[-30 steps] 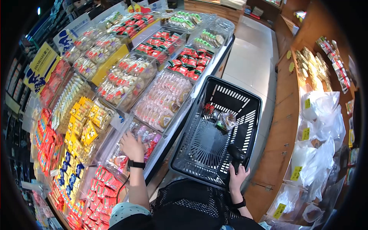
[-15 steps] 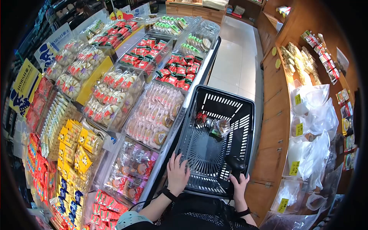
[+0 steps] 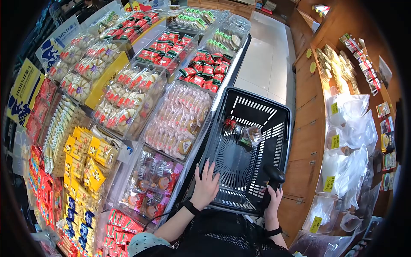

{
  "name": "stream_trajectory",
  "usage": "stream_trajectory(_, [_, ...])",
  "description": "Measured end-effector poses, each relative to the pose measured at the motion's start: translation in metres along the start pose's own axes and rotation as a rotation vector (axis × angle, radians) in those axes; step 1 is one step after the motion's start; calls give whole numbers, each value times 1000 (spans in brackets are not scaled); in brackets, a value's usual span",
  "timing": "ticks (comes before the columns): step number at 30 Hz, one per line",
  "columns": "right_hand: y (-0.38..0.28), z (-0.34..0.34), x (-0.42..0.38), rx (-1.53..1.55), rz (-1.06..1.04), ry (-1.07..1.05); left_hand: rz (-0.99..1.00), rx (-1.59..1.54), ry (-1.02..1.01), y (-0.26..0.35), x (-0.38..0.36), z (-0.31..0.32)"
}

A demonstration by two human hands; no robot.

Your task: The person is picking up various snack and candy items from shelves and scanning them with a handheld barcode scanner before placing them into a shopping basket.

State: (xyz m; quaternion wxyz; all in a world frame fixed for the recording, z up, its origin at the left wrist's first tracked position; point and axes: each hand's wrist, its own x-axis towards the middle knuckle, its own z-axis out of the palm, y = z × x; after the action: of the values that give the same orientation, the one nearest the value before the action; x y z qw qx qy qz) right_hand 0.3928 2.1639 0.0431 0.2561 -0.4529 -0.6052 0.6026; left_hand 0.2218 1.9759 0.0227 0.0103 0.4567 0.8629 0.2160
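A black plastic shopping basket with slotted walls lies in front of me. Inside, toward its far end, are a few small packaged items: a red-wrapped one and a clear-bagged one. My left hand is open, fingers spread over the basket's near left corner. At the near right corner, my right hand is closed around a black handle with a rounded head. That handle's lower part is hidden behind the hand. Both wrists wear a black band.
Left of the basket, a display counter carries clear bins of wrapped snacks, including pink-wrapped cakes, red packets and yellow packets. On the right stands a wooden cabinet with plastic bags. A tiled aisle runs ahead between them.
The basket has shifted slightly right and away in view. My left hand has moved right and up, fingers still spread. My right hand and the black handle have risen and gone right.
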Motion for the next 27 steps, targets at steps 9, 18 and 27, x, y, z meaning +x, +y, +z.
stream_trajectory(9, [-16, 17, -3, 349, 136, 89, 76, -142, -124, -14, 5, -24])
stream_trajectory(18, [-16, 19, -2, 417, 117, 156, 308, -472, -178, 23, 51, -118])
stream_trajectory(27, [-5, 15, 19, 328, 122, 206, 116, 78, -428, 27, 210, 111])
